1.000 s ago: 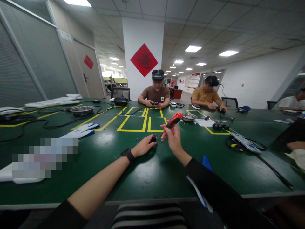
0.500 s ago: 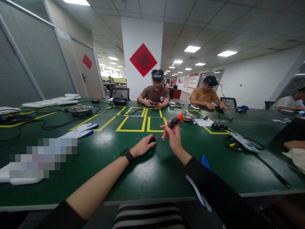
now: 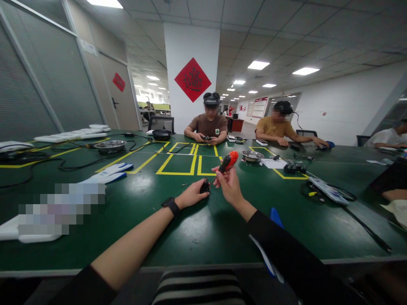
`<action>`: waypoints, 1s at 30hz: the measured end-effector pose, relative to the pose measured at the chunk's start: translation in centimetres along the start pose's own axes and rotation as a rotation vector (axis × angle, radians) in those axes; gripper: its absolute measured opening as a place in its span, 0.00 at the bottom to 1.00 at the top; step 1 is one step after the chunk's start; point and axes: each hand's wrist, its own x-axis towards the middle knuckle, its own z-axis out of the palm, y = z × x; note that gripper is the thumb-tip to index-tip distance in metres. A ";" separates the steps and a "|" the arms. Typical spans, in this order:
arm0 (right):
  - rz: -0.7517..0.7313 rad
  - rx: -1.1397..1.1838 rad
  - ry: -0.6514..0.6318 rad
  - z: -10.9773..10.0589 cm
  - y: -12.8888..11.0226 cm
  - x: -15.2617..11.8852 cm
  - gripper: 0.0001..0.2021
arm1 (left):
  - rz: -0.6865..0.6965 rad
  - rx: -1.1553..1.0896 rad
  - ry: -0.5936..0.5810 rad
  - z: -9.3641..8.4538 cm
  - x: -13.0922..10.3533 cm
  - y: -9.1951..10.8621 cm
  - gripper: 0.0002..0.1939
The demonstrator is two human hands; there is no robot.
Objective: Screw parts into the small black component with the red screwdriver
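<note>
My left hand [image 3: 191, 194] is closed around a small black part [image 3: 206, 185] on the green table, its thumb and fingers on either side. What kind of part it is I cannot make out. In my right hand [image 3: 230, 183] is a screwdriver [image 3: 228, 162] with a red and black handle, held tilted between thumb and fingers. Its metal shaft slopes down to the left toward the black part; whether the tip touches it is too small to tell. Just left of my left hand lie several tiny screws [image 3: 184, 184].
A metal bowl [image 3: 252, 156], white paper [image 3: 273, 163] and several black blocks [image 3: 294, 167] lie right of centre. White-and-blue gloves [image 3: 110, 173] rest at left, near another bowl [image 3: 110, 146] and cables. Under my right sleeve a blue-and-white item [image 3: 276, 217] shows. Two people [image 3: 208, 125] sit across the table.
The screwdriver's handle has shifted left and tilted more upright, with my right hand drawn slightly closer to the black part. My left hand keeps its hold.
</note>
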 end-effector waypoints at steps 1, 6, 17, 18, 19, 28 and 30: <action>-0.002 0.000 0.002 0.0 0.0 0.0 0.17 | -0.002 0.002 -0.002 0.0 0.0 0.0 0.12; -0.016 0.009 0.023 0.1 0.0 -0.1 0.15 | -0.006 0.003 -0.003 0.1 0.0 -0.3 0.13; -0.028 0.024 0.026 0.1 -0.1 -0.3 0.13 | -0.013 0.006 0.001 -0.1 -0.1 -0.1 0.13; -0.027 0.017 0.025 0.0 -0.1 -0.3 0.13 | -0.024 0.013 0.002 -0.1 -0.1 -0.1 0.14; -0.026 0.012 0.027 0.0 -0.1 -0.3 0.13 | -0.031 0.018 0.001 -0.1 -0.1 0.0 0.14; -0.034 0.030 0.034 0.1 0.0 -0.2 0.15 | -0.035 -0.002 -0.003 -0.2 -0.2 0.2 0.14; -0.035 0.030 0.030 0.0 0.0 -0.3 0.15 | -0.049 -0.010 -0.005 -0.2 -0.2 0.2 0.15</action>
